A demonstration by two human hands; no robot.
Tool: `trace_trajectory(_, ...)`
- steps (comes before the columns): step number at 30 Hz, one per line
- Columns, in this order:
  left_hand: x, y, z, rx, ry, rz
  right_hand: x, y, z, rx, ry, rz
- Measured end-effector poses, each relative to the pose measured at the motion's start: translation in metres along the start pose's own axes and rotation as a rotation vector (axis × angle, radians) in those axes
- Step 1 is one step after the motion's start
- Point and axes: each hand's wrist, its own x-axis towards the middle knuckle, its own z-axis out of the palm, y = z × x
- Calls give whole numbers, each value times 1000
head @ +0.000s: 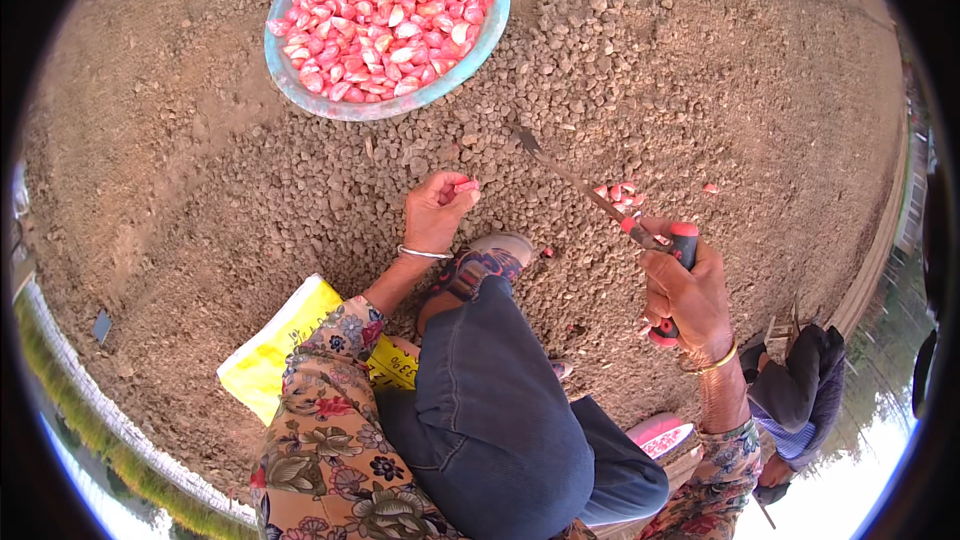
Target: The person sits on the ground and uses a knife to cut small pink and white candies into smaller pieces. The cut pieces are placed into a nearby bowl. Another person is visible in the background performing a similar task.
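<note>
My left hand (439, 211) pinches a pink-coated garlic clove (466, 186) between thumb and fingertips, just above the crumbly soil (337, 187). Around the black-and-red handle of a narrow-bladed hand tool (574, 181), my right hand (686, 292) is closed. The tool's thin metal shaft slants up and left, and its small blade end is at or just above the clods; contact cannot be told. Beneath the shaft, several pink cloves (621, 196) lie in a small heap on the ground. A blue basin (352, 111) full of similar cloves stands beyond both hands.
Single cloves lie at the right (711, 188) and near my patterned shoe (487, 259). Beside my left arm is a yellow-and-white printed bag (289, 345). A pink-and-white container (660, 435) sits behind my knee. Another person (799, 390) is bent over at the far right.
</note>
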Motion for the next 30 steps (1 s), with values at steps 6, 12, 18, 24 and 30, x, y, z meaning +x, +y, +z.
trace_trajectory(6,-2,-3,0,12,-10,1,0,16,-10,97,43,-23)
trace_trajectory(12,-1,-5,2,48,-17,-37,4,29,-11,181,20,-17)
trace_trajectory(18,0,-8,1,54,-33,-32,-2,43,-4,147,-63,-46)
trace_trajectory(24,1,-4,-1,74,8,-53,-12,30,-29,142,37,-93)
trace_trajectory(30,2,0,11,53,-18,-13,20,9,-34,90,85,-105)
